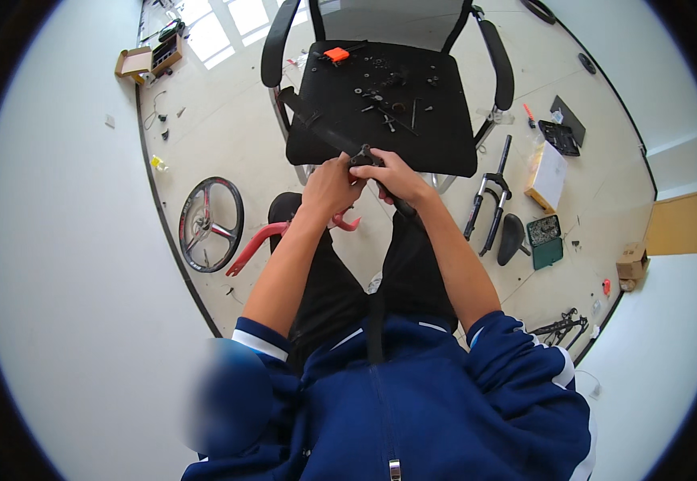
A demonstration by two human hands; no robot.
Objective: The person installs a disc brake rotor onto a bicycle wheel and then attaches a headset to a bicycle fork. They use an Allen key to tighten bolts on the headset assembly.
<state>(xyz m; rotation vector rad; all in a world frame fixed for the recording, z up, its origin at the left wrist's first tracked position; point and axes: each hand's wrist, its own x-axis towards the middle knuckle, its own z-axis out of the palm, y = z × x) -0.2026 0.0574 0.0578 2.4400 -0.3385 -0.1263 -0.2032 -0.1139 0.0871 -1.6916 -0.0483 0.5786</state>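
Above my knees, at the front edge of a black chair seat [429,148], both hands meet at a black bicycle part [328,132], a long tube with a clamp-like joint. It slants from the seat down to the right, past my right hand. My left hand [332,188] is closed at the near side of the joint, its fingertips partly hidden. My right hand [400,178] wraps round the part, thumb near the joint. Bolts, washers and other small metal parts [388,104] lie on the seat, with an orange object [336,54] at its back left.
A red bicycle frame piece [256,244] lies by my left knee, a spoked wheel [211,224] further left. On the right floor are a suspension fork [493,192], a saddle [512,239], a green case [547,252], a white box [547,175] and a black toolbox [558,138].
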